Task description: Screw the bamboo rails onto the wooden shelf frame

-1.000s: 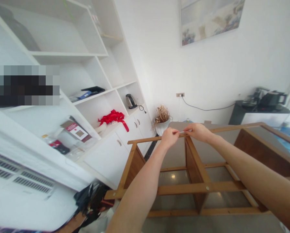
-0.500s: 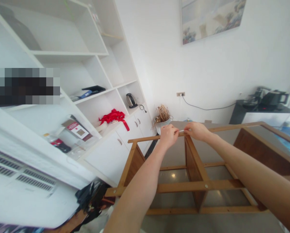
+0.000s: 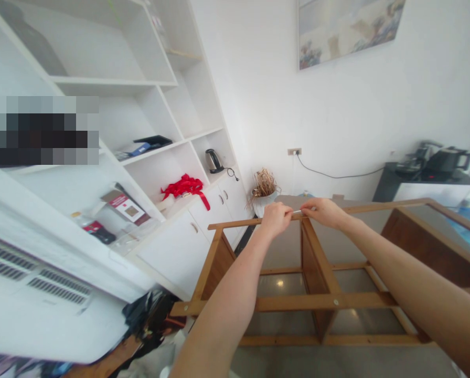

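Over the far rail (image 3: 235,224) of a wooden furniture frame (image 3: 369,300), both my arms reach forward. My left hand (image 3: 276,218) is closed in a pinch at the left end of a thin silvery rod (image 3: 297,211). At its right end, my right hand (image 3: 324,212) pinches it with thumb and fingers. The rod lies just above the spot where an upright wooden divider (image 3: 317,252) meets the rail. My fingers cover both ends, so its full shape cannot be made out.
White shelving (image 3: 148,82) stands on the left, holding a red ribbon heap (image 3: 183,188) and a kettle (image 3: 214,161). A pot of dried stems (image 3: 264,184) is beyond the rail. Another wooden panel (image 3: 427,252) belongs to the frame's right side. A dark kettle (image 3: 447,159) sits at far right.
Both hands stay at the same spot on the rail, with the rod still between their fingers. The view has shifted very slightly.
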A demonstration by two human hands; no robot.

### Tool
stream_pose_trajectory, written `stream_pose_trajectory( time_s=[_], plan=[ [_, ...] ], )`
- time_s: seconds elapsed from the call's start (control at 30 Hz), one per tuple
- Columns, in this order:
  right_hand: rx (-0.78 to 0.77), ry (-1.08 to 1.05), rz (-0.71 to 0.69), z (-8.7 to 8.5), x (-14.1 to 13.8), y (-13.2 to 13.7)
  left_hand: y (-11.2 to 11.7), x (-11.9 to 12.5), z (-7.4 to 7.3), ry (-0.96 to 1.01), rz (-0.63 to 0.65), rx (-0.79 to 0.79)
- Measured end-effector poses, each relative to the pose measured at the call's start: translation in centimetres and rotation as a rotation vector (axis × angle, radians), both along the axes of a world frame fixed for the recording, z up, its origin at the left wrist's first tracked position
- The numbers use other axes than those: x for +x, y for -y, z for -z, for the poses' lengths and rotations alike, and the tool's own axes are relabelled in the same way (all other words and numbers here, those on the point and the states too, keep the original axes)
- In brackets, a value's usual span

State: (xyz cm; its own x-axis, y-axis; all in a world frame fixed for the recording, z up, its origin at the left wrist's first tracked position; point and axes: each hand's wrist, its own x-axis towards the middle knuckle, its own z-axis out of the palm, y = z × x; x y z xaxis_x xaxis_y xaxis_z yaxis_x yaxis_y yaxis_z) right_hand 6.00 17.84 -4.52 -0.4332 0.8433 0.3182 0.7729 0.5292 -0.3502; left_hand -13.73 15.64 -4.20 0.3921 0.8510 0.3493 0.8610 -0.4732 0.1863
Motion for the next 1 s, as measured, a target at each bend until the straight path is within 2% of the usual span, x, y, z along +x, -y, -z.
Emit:
stream_pose_trajectory(
  time_s=[0.63,0.87,1.0],
  plan=[
    [0.045,0.046,-0.025,0.2,-0.3,-0.2,0.8,0.3,0.1,0.036,-0.051,0.012],
    [-0.023,-0.195,0.023,-0.6,0.0,0.3,0.7,1.0,-0.1,0.195,-0.112,0.016],
    [-0.071,-0.343,0.031,-1.4,0.5,0.4,0.2,2.4,-0.3,0.268,-0.076,-0.056]
  ],
)
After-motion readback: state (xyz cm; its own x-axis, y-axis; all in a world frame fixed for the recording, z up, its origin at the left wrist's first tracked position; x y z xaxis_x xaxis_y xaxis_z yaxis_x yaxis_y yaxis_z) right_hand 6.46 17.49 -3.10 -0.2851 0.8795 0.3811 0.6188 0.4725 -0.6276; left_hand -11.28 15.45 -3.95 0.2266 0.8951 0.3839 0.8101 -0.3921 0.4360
